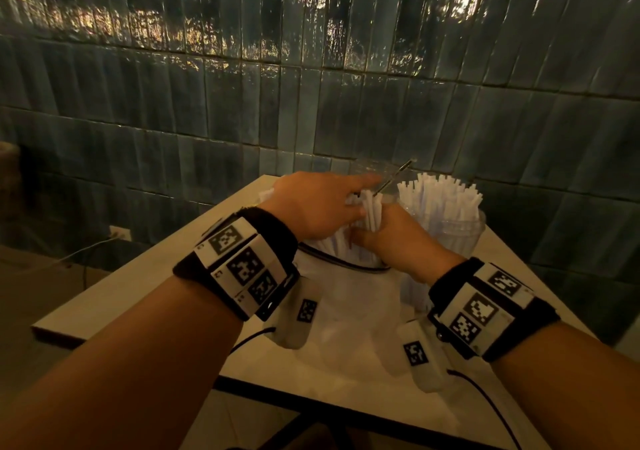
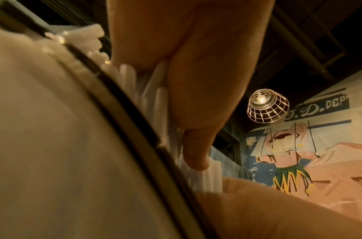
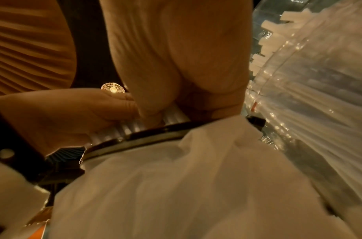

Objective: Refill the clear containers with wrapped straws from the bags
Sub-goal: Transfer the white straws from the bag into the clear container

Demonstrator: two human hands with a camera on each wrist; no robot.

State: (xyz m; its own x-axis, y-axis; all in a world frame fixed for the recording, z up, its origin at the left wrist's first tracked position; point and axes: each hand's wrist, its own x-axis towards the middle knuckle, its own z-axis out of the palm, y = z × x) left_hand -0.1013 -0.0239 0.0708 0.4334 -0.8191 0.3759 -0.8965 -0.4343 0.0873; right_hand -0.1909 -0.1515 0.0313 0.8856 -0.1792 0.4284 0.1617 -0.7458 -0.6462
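Observation:
A white bag (image 1: 346,297) with a dark rim stands open in the middle of the table, with wrapped straws standing in it. My right hand (image 1: 367,235) grips a bundle of these straws (image 1: 372,210) just above the bag's mouth. My left hand (image 1: 356,207) closes on the same bundle from the left, its index finger pointing out straight. The left wrist view shows fingers and thumb (image 2: 196,153) pressed on the straws (image 2: 155,97) beside the bag rim (image 2: 135,113). To the right stands a clear container (image 1: 457,231) packed with upright wrapped straws (image 1: 440,197); it is also in the right wrist view (image 3: 319,80).
The pale table (image 1: 156,276) ends close at the left and the front. A dark tiled wall (image 1: 311,86) rises right behind it. Clear plastic with a thin metal piece (image 1: 398,172) sits behind the bag. A cable (image 1: 79,252) lies on the floor at left.

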